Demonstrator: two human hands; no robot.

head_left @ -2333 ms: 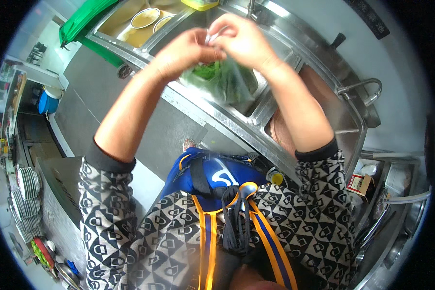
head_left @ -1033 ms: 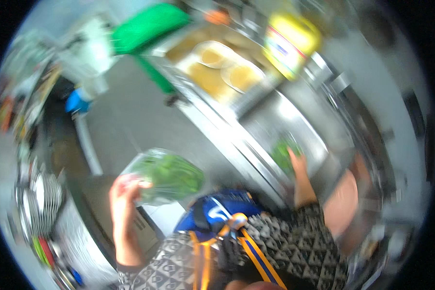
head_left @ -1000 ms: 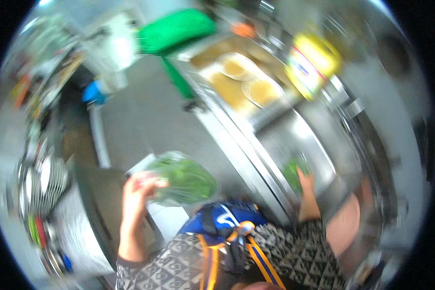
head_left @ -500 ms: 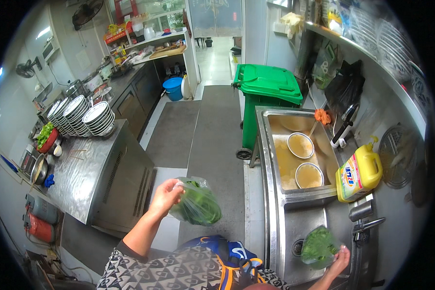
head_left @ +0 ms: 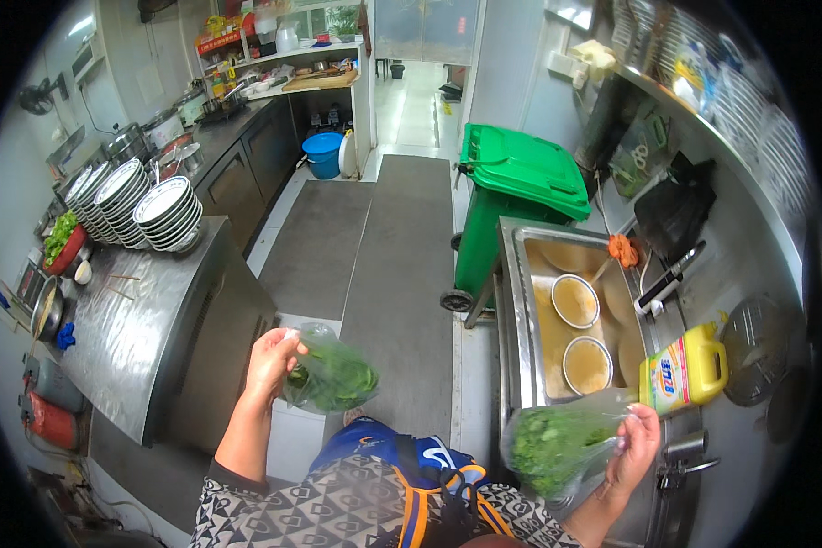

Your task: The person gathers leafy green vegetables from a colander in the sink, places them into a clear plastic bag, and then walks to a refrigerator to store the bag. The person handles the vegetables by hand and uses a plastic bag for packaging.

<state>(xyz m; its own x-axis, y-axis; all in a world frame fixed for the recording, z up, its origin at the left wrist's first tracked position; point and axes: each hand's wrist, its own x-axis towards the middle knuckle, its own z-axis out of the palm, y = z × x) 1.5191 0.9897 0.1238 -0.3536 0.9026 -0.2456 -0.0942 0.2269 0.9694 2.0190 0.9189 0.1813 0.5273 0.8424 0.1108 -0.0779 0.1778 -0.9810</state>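
My left hand [head_left: 270,363] pinches the top of a clear plastic bag of leafy greens [head_left: 335,373], which hangs in front of me over the floor mat. My right hand [head_left: 637,446] grips the gathered edge of a second clear bag of greens [head_left: 550,453], with finer dark leaves. This one hangs over the near sink basin and hides most of it. Both bags are apart from the surfaces below them.
Right of me, a steel sink [head_left: 526,301] holds cloudy brown water with bowls in it. A yellow jug [head_left: 685,370] stands beside the faucet [head_left: 676,472]. Behind the sink is a green wheeled bin [head_left: 525,173]. Stacked bowls [head_left: 164,215] stand on the left steel counter [head_left: 137,338].
My right hand has lifted its bag of greens up out of the near sink basin. My left hand has moved a little to the left with its bag. The view has shifted slightly.
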